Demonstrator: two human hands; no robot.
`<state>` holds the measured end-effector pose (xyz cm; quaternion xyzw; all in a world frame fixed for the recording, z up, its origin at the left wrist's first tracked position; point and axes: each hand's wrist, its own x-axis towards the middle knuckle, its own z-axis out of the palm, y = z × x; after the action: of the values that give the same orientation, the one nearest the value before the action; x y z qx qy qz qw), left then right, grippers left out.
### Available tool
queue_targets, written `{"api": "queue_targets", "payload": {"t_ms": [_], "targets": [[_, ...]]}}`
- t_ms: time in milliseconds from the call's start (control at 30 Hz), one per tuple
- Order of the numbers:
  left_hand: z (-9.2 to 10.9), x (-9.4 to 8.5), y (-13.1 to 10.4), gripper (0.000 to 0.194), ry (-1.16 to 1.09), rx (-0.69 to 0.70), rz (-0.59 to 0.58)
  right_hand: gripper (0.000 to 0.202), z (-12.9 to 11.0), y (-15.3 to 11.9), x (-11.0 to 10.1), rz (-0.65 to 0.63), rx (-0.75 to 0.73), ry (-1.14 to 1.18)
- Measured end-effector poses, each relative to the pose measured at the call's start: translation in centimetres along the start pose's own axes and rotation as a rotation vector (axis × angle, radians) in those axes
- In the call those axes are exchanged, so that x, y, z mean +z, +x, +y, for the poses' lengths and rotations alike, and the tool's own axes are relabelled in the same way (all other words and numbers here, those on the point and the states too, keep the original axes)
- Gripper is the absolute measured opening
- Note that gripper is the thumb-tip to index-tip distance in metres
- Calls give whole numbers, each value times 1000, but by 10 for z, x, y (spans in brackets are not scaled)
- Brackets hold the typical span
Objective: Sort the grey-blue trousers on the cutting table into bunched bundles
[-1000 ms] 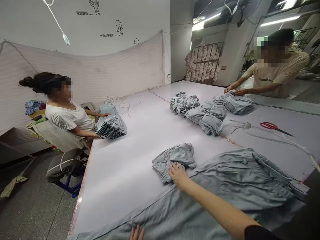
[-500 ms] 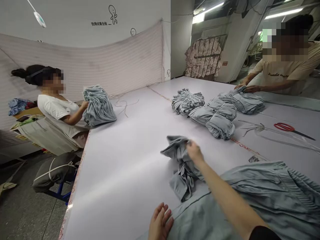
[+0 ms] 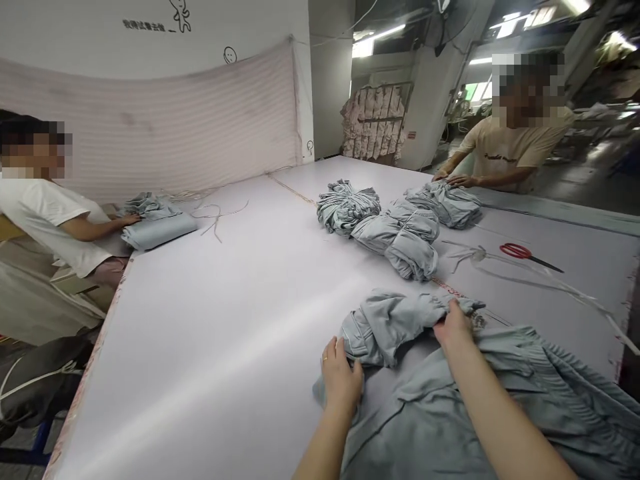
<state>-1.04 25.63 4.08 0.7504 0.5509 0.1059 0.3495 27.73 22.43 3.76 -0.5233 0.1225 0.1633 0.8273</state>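
Lying bunched on the near part of the white table (image 3: 225, 320), a grey-blue garment piece (image 3: 387, 323) sits between the person's two hands. The right hand (image 3: 455, 327) grips its far end, fingers curled around a fold of the cloth, close to a red line marked across the table. The left hand (image 3: 341, 377) rests flat and open on the near lower edge of the same piece, fingers spread, closed on nothing. Just beside both hands, toward the person, a large spread of matching grey-blue fabric (image 3: 525, 407) covers the near right corner and reaches the table's edge.

Left of the hands the tabletop runs bare out to its left edge. Beyond the piece, a row of bundled grey-blue stacks (image 3: 395, 230) lies mid-table, with red-handled scissors (image 3: 520, 251) and loose white cords (image 3: 470, 253) to their right. One co-worker's hands (image 3: 453, 179) press on the farthest bundle; another co-worker's hand (image 3: 131, 219) rests on a folded stack (image 3: 157, 223) at the far left edge.
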Motion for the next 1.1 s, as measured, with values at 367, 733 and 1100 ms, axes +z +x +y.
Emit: {"api": "queue_targets", "payload": {"t_ms": [367,733,1100], "targets": [[-26,18,26,35,-8,-92,-188,15,7,-43,22,-189,240,74],[-82,-24,-30,38,-1089,-545,-51,22,-28,-123,43,-453,258,44],[-116,-246,-172,29,-1729,-388,726,36,-199,-193,25,-679,36,370]]}}
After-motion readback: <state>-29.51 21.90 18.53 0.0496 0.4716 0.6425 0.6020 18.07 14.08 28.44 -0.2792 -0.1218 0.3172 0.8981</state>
